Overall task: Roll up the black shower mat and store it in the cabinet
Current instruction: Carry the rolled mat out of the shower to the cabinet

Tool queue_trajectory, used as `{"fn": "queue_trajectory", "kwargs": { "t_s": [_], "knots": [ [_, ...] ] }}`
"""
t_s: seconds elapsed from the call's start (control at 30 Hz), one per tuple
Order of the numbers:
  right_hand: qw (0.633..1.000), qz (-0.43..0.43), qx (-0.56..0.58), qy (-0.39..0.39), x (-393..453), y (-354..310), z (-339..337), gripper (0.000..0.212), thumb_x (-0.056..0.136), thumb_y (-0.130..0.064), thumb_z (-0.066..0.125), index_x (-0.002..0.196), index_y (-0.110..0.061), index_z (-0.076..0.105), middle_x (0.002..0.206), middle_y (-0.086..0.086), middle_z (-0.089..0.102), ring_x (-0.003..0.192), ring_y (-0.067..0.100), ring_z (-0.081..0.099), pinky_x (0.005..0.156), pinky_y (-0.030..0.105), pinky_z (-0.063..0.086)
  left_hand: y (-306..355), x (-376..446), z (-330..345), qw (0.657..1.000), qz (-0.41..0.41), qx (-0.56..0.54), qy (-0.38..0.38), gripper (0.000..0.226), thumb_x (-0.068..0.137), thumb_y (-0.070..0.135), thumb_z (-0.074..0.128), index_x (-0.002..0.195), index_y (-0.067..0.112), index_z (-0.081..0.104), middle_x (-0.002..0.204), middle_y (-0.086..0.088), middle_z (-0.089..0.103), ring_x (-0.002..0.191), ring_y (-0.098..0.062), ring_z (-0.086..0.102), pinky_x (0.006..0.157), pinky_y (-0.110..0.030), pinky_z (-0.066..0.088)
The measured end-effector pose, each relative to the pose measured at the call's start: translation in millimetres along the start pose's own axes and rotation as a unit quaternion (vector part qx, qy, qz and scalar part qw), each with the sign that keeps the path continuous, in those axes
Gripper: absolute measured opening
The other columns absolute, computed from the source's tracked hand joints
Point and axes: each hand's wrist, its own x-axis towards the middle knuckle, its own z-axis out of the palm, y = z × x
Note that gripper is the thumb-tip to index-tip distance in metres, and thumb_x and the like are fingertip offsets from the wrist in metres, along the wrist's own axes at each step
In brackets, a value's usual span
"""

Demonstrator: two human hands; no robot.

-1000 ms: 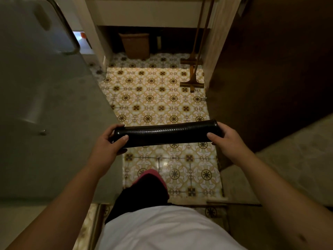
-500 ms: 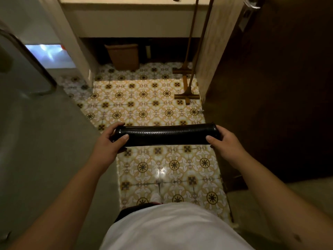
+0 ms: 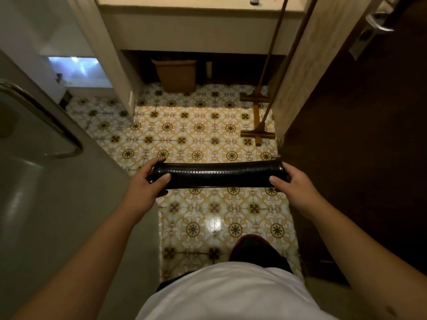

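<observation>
The black shower mat (image 3: 219,175) is rolled into a tight tube and held level in front of me, above the patterned tile floor. My left hand (image 3: 144,184) grips its left end with the thumb on top. My right hand (image 3: 292,185) grips its right end the same way. A vanity counter (image 3: 191,28) stands ahead at the far end of the floor, with a dark open space beneath it.
A glass shower door with a metal handle (image 3: 41,116) fills the left side. A dark wooden door (image 3: 360,135) with a lever handle (image 3: 379,21) stands on the right. A woven bin (image 3: 176,75) sits under the counter. Two long-handled wooden tools (image 3: 258,132) lean by the right wall.
I have stepped forward along the tiled floor toward the counter, so the bin and counter look nearer. Both hands keep the same hold on the rolled mat.
</observation>
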Motion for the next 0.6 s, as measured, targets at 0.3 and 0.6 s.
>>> {"fn": "queue_trajectory", "kwargs": {
  "t_s": [0.3,0.6],
  "knots": [
    [0.999,-0.01,-0.02,-0.041,127,-14,-39,0.04,0.088,-0.016,0.065,0.126,-0.028,0.056,0.116,-0.004,0.065,0.109,0.015,0.061,0.091,0.039,0.051,18,83,36,0.999,0.003,0.015,0.049,0.045,0.089,0.01,0.065,0.117,0.045,0.06,0.116,0.009,0.054,0.097,-0.019,0.063,0.07,-0.029,0.059],
    [0.995,-0.011,-0.04,-0.091,251,-50,-83,0.034,0.088,-0.016,0.065,0.116,-0.035,0.059,0.112,-0.002,0.067,0.105,0.018,0.063,0.086,0.041,0.054,44,170,74,0.996,-0.023,-0.004,0.09,0.047,0.087,0.013,0.067,0.122,0.044,0.059,0.12,0.012,0.052,0.104,-0.02,0.063,0.075,-0.038,0.06]
  ]
}}
